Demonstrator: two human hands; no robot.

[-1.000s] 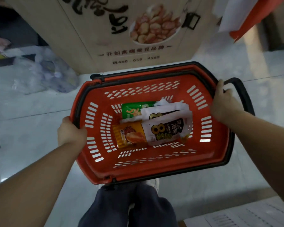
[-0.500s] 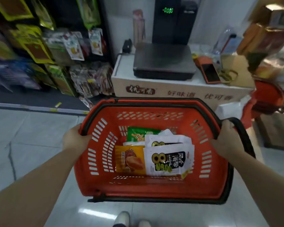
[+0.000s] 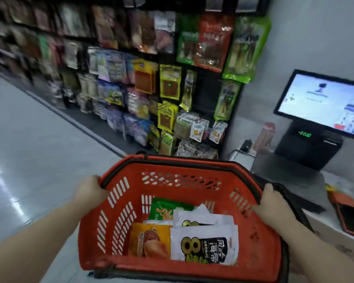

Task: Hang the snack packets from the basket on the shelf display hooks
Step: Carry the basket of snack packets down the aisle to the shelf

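Note:
I hold an orange plastic basket (image 3: 123,213) in front of me. My left hand (image 3: 90,190) grips its left rim and my right hand (image 3: 272,209) grips the right rim beside the black handle. Inside lie a green packet (image 3: 166,210), an orange packet (image 3: 149,242) and two white packets with a black and yellow print (image 3: 206,244), overlapping. Ahead stands the dark display shelf (image 3: 204,92) with many snack packets hanging from hooks; the hooks themselves are hidden by the packets.
To the right is a white counter (image 3: 331,225) with a black scale (image 3: 288,170), a lit screen (image 3: 323,103), a pink bottle (image 3: 266,135) and an orange device (image 3: 347,213). The shelf runs far to the left along a grey tiled floor (image 3: 35,152).
The view has swung up from the floor and a cardboard box to the shelf and counter. The basket has come up with both hands holding its rim.

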